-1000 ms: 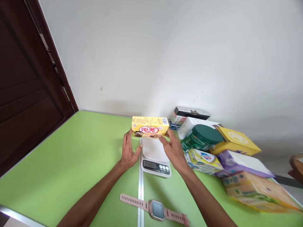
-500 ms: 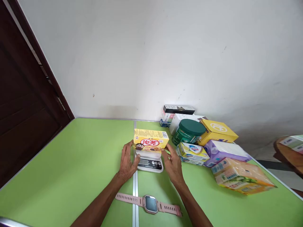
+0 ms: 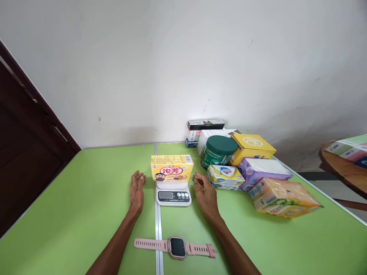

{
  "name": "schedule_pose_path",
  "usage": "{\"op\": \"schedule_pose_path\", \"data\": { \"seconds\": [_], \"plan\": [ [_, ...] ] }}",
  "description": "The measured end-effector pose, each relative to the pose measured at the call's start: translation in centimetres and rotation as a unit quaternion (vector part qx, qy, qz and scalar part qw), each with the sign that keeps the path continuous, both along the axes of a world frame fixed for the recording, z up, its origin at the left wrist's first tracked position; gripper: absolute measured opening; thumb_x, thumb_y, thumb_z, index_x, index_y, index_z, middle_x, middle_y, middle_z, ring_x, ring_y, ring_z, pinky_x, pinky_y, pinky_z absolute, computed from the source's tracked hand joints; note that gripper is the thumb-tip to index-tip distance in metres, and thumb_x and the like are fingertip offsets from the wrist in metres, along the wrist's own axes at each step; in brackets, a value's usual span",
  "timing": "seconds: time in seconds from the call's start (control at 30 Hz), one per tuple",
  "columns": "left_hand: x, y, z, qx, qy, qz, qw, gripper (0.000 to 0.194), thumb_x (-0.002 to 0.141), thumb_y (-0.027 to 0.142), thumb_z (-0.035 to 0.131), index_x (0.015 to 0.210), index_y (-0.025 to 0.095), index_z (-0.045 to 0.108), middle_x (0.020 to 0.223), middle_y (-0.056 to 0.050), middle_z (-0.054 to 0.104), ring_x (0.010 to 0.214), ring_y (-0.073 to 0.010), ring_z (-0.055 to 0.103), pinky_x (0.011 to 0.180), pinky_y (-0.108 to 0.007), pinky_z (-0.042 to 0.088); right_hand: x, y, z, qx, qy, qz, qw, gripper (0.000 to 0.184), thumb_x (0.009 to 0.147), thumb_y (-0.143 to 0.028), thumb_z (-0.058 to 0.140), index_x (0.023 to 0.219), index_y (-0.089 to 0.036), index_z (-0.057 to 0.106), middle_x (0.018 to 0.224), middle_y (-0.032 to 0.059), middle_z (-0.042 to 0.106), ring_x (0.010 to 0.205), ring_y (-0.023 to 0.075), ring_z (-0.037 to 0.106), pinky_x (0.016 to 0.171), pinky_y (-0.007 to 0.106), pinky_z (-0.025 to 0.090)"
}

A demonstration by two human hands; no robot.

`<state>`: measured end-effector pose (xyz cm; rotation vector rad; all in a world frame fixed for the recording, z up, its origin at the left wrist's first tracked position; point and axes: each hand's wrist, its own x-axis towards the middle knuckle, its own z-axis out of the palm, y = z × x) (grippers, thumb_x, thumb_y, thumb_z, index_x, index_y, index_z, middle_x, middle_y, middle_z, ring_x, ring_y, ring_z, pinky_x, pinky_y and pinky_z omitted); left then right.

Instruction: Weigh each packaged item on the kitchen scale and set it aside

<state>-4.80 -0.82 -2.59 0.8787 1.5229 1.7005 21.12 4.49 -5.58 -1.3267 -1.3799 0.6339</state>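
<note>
A yellow snack box (image 3: 172, 168) with red lettering stands on a small white digital scale (image 3: 173, 194) in the middle of the green table (image 3: 71, 206). My left hand (image 3: 137, 190) hovers just left of the scale, fingers loosely curled and apart, holding nothing. My right hand (image 3: 204, 193) sits just right of the scale, fingers apart and empty. Neither hand touches the box.
A pink smartwatch (image 3: 175, 247) lies flat near the front edge. To the right are a green tub (image 3: 218, 151), a yellow box (image 3: 252, 149), soap boxes (image 3: 225, 177), a purple tissue pack (image 3: 263, 173), an orange pack (image 3: 282, 198) and boxes against the wall (image 3: 205, 130). A dark door (image 3: 23, 152) stands at left.
Both hands set the yellow box down on the scale, let go of it and drew apart to either side. The view shifted, so the table items moved left in frame.
</note>
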Motion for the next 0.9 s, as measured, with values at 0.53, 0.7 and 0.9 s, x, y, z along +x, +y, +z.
{"op": "schedule_pose_path", "data": {
  "seconds": [0.53, 0.7, 0.9],
  "plan": [
    [2.8, -2.0, 1.3, 0.070, 0.292, -0.069, 0.951, 0.078, 0.101, 0.062, 0.047, 0.165, 0.022, 0.026, 0.168, -0.017, 0.033, 0.158, -0.0331, 0.032, 0.130, -0.055, 0.025, -3.2, -2.5, 2.6, 0.099, 0.013, 0.021, 0.995, 0.054, 0.103, -0.048, 0.045, 0.146, -0.017, 0.058, 0.147, 0.0178, 0.064, 0.139, 0.0304, 0.059, 0.118, 0.052, 0.045],
    [4.1, -2.7, 2.7, 0.032, 0.277, -0.114, 0.954, 0.085, 0.100, 0.065, 0.045, 0.167, 0.020, 0.020, 0.170, -0.019, 0.030, 0.158, -0.0366, 0.031, 0.130, -0.058, 0.025, -4.3, -4.4, 4.8, 0.088, 0.022, 0.039, 0.995, 0.058, 0.104, -0.053, 0.047, 0.152, -0.021, 0.053, 0.152, 0.0137, 0.060, 0.142, 0.0308, 0.056, 0.120, 0.050, 0.046],
    [7.5, -6.2, 3.8, 0.080, 0.297, -0.166, 0.937, 0.078, 0.101, 0.054, 0.053, 0.168, 0.030, 0.019, 0.173, -0.011, 0.028, 0.159, -0.0346, 0.033, 0.129, -0.056, 0.032, -0.2, -9.1, 5.3, 0.069, 0.045, -0.032, 0.996, 0.058, 0.104, -0.052, 0.050, 0.156, -0.025, 0.049, 0.155, 0.0122, 0.057, 0.145, 0.0299, 0.053, 0.121, 0.051, 0.043]
  ]
}}
